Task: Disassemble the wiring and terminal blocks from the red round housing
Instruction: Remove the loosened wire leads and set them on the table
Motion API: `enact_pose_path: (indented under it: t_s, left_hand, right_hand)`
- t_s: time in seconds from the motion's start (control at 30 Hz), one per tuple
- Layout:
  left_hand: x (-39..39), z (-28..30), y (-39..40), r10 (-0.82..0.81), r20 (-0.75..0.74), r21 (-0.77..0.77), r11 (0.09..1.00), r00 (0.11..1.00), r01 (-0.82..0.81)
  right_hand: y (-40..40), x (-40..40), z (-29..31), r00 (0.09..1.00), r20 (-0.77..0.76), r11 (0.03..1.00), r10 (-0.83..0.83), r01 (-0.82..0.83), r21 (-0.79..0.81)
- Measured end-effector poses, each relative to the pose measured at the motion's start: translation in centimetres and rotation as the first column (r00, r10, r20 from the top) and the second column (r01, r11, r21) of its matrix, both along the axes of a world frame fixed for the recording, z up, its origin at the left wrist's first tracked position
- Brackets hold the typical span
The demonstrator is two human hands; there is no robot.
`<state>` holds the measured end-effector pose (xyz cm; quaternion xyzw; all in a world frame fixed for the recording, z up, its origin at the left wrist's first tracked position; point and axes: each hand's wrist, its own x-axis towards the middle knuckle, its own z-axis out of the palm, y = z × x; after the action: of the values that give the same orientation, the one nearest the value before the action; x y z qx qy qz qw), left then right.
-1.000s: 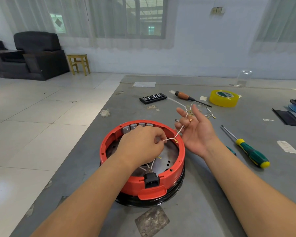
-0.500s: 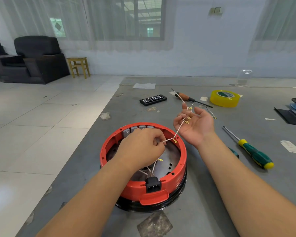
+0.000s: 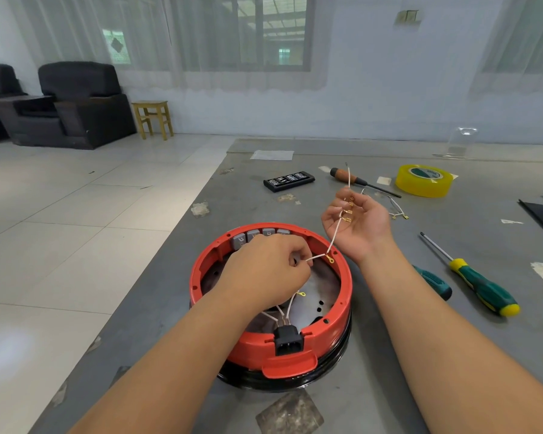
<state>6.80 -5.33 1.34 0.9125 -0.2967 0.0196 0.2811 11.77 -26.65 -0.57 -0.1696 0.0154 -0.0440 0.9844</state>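
The red round housing point(image 3: 273, 343) is sitting at 6 o'clock on the table point(image 3: 389, 386), four grey terminal blocks point(image 3: 259, 236) inside. Your left hand point(image 3: 264, 274) is pinching one white wire point(image 3: 334, 236); your right hand point(image 3: 356, 223) is curling loosely around it. Two green screwdrivers point(image 3: 483, 288) are lying at 3 o'clock.

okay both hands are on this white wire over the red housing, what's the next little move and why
Probably lift the thin white wire clear with the right hand. It runs taut from the left hand, its brass ring terminal already hanging free above the red round housing.
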Motion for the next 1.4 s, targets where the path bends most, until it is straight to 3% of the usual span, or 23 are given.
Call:
enact_pose_path:
  t_s: [0.23, 0.87, 1.1, 1.27, 1.4]
  left_hand:
    - [-0.2, 0.0, 0.0, -0.002, 0.006, 0.009, 1.000, 1.000, 0.002]
    - [-0.2, 0.1, 0.1, 0.000, -0.022, 0.033, 0.999, 1.000, 0.000]
    - [-0.1, 0.1, 0.1, 0.020, -0.014, 0.046, 0.999, 1.000, -0.020]
    - [0.0, -0.2, 0.2, 0.025, 0.026, 0.032, 0.999, 0.999, -0.026]
    - [0.0, -0.2, 0.4, -0.003, 0.097, 0.038, 0.999, 0.995, 0.000]
  right_hand:
    - [0.4, 0.4, -0.3, 0.996, -0.077, 0.999, -0.044, 0.043, -0.006]
    - [-0.9, 1.1, -0.3, 0.990, -0.111, 0.996, -0.089, 0.089, -0.006]
    - [0.1, 0.5, -0.4, 0.973, -0.169, 0.967, -0.157, 0.117, -0.226]
    - [1.8, -1.8, -0.9, 0.973, -0.120, 0.874, -0.198, 0.120, -0.470]
    - [2.9, -4.6, -1.6, 0.976, -0.098, 0.826, -0.196, 0.110, -0.552]
